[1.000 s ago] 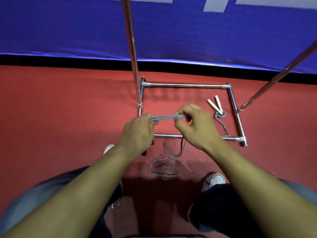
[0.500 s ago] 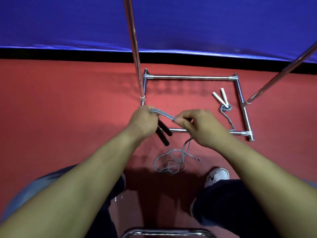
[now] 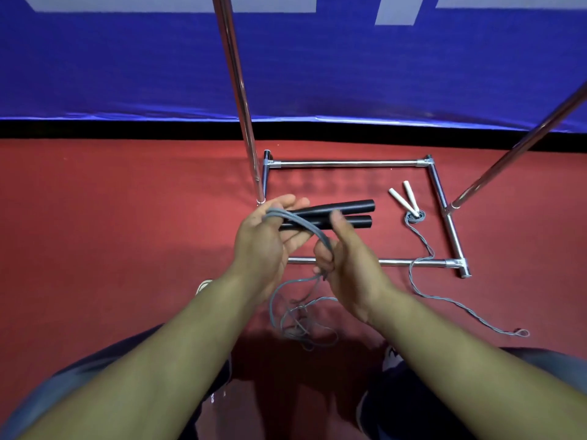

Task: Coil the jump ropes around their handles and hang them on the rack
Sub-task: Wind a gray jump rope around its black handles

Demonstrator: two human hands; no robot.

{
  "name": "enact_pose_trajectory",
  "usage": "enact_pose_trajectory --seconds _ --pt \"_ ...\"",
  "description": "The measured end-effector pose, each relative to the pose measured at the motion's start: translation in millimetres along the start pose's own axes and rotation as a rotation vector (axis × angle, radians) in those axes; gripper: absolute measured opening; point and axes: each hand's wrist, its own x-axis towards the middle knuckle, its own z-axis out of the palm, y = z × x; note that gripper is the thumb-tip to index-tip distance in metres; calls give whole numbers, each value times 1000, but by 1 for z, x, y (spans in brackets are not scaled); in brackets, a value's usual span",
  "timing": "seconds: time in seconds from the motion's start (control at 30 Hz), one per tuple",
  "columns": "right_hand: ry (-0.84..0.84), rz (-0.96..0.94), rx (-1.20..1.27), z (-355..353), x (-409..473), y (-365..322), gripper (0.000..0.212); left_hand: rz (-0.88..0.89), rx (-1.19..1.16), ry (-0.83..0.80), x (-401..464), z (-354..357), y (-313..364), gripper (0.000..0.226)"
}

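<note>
At the centre of the frame the left hand (image 3: 265,241) holds the two black handles (image 3: 336,215) of a jump rope side by side, its fingers curled loosely around their left ends while the handles stick out to the right, nearly level. Just below and to the right, the right hand (image 3: 346,262) pinches the grey rope (image 3: 305,228) between thumb and curled fingers; the thumb tip also lies against the lower handle. The rope arches from the left hand's fingers over the handles and down into the right hand's grip, then drops out beneath it into a loose tangle (image 3: 301,319) on the red floor (image 3: 111,233) between the person's shoes.

Behind the hands lies the rack's base (image 3: 346,164), a rectangle of shiny chrome tubes joined by metal corner fittings. Its near bar passes behind both hands. One chrome upright (image 3: 236,90) rises from the base's left side towards the top of the frame, and another pole (image 3: 521,144) slants up to the right edge.

Inside the rectangle, right of centre, a second jump rope lies on the floor: two slim white handles (image 3: 403,198) set in a narrow V, meeting at a small grey coil (image 3: 415,216). Its twisted grey cord (image 3: 444,300) trails down across the near bar and out to the lower right, ending in a small loop.

The floor is matt and carpet-like. Across the upper part of the frame hangs a blue banner (image 3: 127,65) with pale shapes at its top, edged below by a black strip.
</note>
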Motion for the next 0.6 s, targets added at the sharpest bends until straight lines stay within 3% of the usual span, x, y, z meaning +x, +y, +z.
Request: enact_pose_trajectory --seconds 0.07,0.17,0.27,0.4,0.47,0.53,0.6 --pt "35 71 237 -1 1 -4 41 11 -18 -43 -4 3 -5 22" --pt "109 88 403 -2 2 -7 26 46 9 -98 -7 7 -13 24" --pt "103 86 455 -3 0 -14 26 105 102 -164 -10 10 -19 28" --pt "110 84 502 -7 -3 -24 23 273 437 -313 -10 -1 -26 21" --pt "112 72 491 -9 -2 -22 24 259 424 -355 -13 -2 -25 26" --pt "120 84 456 -8 -1 -18 21 212 411 -272 -14 0 -23 27" --pt "114 107 432 -7 -3 -13 19 264 583 -100 -10 -1 -22 28"
